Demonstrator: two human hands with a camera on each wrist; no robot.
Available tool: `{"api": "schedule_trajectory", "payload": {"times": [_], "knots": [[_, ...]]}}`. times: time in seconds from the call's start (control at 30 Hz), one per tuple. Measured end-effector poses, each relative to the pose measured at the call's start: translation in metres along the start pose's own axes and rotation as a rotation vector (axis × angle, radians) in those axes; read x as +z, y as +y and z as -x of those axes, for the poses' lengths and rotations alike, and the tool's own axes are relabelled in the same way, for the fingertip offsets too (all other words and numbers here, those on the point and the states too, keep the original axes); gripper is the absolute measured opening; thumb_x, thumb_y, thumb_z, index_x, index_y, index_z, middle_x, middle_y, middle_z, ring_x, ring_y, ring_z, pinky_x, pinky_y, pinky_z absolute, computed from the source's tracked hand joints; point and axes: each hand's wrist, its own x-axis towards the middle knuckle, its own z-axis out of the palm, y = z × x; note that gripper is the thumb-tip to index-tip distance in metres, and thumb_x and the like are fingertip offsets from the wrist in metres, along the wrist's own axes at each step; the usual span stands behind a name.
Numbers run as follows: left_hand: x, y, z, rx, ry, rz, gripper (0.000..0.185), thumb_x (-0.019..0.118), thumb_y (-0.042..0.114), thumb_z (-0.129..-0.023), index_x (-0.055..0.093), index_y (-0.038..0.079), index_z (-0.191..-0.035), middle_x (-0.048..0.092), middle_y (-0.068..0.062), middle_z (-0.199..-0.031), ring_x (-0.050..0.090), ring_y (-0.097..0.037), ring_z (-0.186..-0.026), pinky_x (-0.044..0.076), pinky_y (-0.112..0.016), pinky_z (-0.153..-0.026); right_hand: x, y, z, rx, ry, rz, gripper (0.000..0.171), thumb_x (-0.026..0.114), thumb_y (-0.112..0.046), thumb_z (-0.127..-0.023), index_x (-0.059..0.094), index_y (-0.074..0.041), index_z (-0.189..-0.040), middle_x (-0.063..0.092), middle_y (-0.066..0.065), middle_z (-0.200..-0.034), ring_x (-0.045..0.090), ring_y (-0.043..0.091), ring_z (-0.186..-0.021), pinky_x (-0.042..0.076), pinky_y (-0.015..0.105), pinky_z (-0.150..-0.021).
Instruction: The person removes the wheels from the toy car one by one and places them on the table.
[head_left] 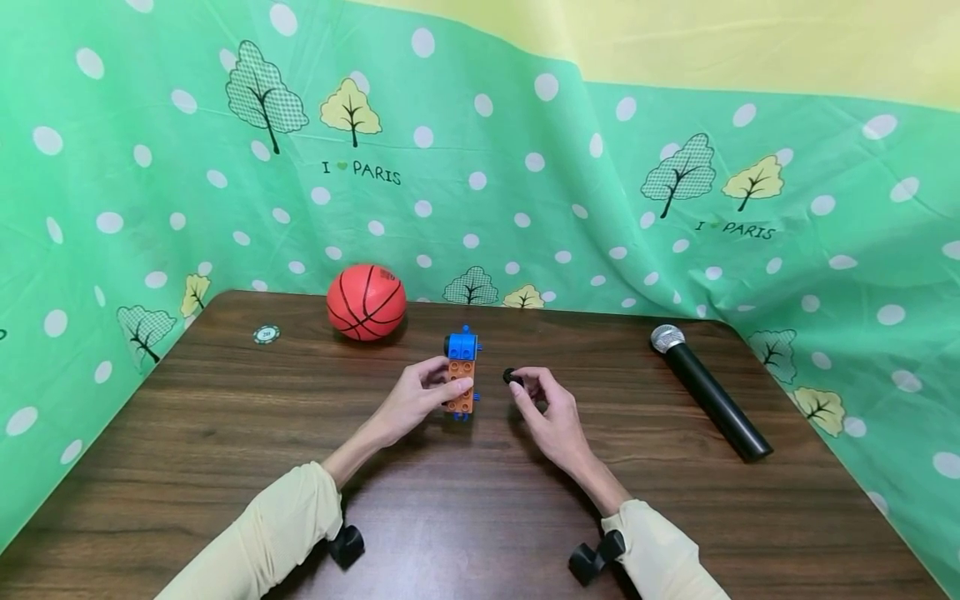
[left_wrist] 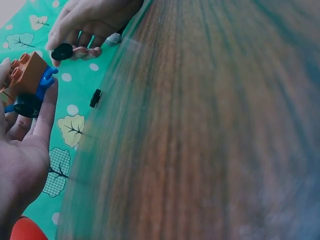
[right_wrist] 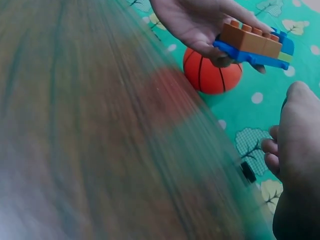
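My left hand grips a toy brick car over the middle of the table, thumb across its top. Orange bricks and a blue front sit on the car's blue base. On the side toward my left palm a black wheel shows; bare blue pegs stick out on the other side. To the right of the car, my right hand pinches a loose black toy wheel between thumb and fingertips. A second loose wheel stands on the tabletop beyond the hands.
Behind the car lies a red basketball, with a poker chip to its left. A black microphone rests along the right side of the wooden table. A green dotted curtain hangs right behind the table's back edge.
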Motion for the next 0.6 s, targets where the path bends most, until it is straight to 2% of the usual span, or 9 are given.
{"api": "schedule_trajectory", "payload": {"times": [0.17, 0.3, 0.47, 0.6], "knots": [[-0.001, 0.000, 0.000, -0.001, 0.002, -0.006, 0.038, 0.069, 0.019, -0.099, 0.063, -0.005, -0.127, 0.071, -0.016, -0.113, 0.070, -0.023, -0.100, 0.058, -0.037, -0.087, -0.007, 0.015, 0.000, -0.021, -0.008, 0.030, 0.020, 0.069, 0.006, -0.096, 0.067, 0.000, -0.114, 0.058, 0.001, -0.083, 0.056, 0.015, -0.073, 0.051, 0.027, -0.062], [-0.002, 0.000, 0.000, -0.001, -0.002, -0.010, 0.038, 0.069, 0.020, -0.099, 0.063, -0.005, -0.127, 0.071, -0.015, -0.113, 0.070, -0.023, -0.100, 0.058, -0.037, -0.087, -0.014, 0.025, -0.002, -0.050, -0.020, 0.069, 0.018, 0.069, 0.003, -0.096, 0.068, -0.001, -0.114, 0.058, -0.001, -0.083, 0.056, 0.013, -0.073, 0.050, 0.024, -0.063], [-0.003, -0.001, 0.001, 0.005, -0.005, -0.005, 0.038, 0.069, 0.019, -0.099, 0.062, -0.006, -0.126, 0.071, -0.014, -0.112, 0.070, -0.023, -0.100, 0.058, -0.038, -0.087, -0.022, 0.038, -0.006, -0.091, -0.038, 0.176, 0.017, 0.070, -0.001, -0.096, 0.067, -0.001, -0.112, 0.056, -0.001, -0.086, 0.055, 0.014, -0.076, 0.047, 0.027, -0.063], [-0.003, -0.001, 0.001, 0.007, -0.004, -0.003, 0.036, 0.069, 0.019, -0.099, 0.063, -0.006, -0.125, 0.072, -0.014, -0.111, 0.070, -0.023, -0.099, 0.059, -0.037, -0.087, -0.027, 0.044, -0.008, -0.069, -0.058, 0.274, 0.017, 0.070, -0.006, -0.096, 0.066, -0.002, -0.112, 0.057, 0.003, -0.086, 0.056, 0.016, -0.075, 0.046, 0.030, -0.064]]}}
